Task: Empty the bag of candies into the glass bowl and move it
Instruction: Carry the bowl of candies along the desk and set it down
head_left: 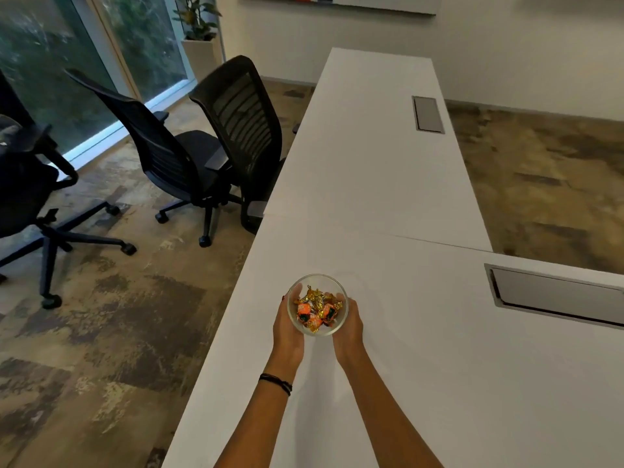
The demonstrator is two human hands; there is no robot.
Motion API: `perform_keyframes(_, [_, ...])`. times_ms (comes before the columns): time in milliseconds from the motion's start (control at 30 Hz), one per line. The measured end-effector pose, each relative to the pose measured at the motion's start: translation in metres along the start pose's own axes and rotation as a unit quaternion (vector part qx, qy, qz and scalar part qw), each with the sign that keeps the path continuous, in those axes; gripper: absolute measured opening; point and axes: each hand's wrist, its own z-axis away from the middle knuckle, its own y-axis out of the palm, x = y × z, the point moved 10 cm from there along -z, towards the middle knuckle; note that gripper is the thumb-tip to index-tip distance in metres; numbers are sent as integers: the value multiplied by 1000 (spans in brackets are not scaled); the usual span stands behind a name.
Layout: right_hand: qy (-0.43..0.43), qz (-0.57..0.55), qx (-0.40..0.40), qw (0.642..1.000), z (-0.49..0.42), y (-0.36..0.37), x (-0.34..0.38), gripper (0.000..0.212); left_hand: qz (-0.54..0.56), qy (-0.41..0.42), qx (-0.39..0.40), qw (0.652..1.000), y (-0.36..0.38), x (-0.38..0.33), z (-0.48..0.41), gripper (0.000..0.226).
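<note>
A small clear glass bowl (316, 280) holds several wrapped candies (316, 310) in orange and gold foil. Both hands cup it from the sides near the left edge of the white table (371, 184). My left hand (287, 324) grips the bowl's left wall, its fingers curled round the far side. On the right wall sits my right hand (349, 324), gripping in the same way. I cannot tell whether the bowl rests on the table or is held just above it. No candy bag is in view.
Two grey cable hatches (428, 113) (553, 293) are set into the table's right side. Black office chairs (243, 130) (162, 143) stand on the carpet left of the table, one pushed close against its edge. The table's left edge runs just beside the bowl.
</note>
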Motion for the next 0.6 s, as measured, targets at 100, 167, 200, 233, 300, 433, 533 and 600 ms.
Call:
perform_keyframes(100, [-22,-12,-18,1000,7,-30,18,53,-15,-17,32,999,34,13,14,30])
perform_keyframes(167, [-35,-4,-30,999,13,-48,31,41,-17,-26,54,998,54,25,22,28])
perform_keyframes(200, [-40,-2,-41,998,17,-59,38,31,-20,-32,62,997,61,34,25,27])
perform_keyframes(233, [-47,2,-52,998,21,-72,48,25,-25,-34,71,997,72,44,29,27])
perform_keyframes(300, [-66,6,-62,996,27,-90,62,22,-38,-30,88,995,86,59,33,32])
perform_keyframes(433, [-89,-5,-103,991,37,-135,84,31,-91,-52,122,987,118,93,40,38])
perform_keyframes(533, [-101,-9,-118,988,41,-164,97,33,-136,-69,151,977,141,119,42,42])
perform_keyframes(600, [-114,-15,-125,985,46,-181,107,45,-145,-78,170,972,156,135,43,46])
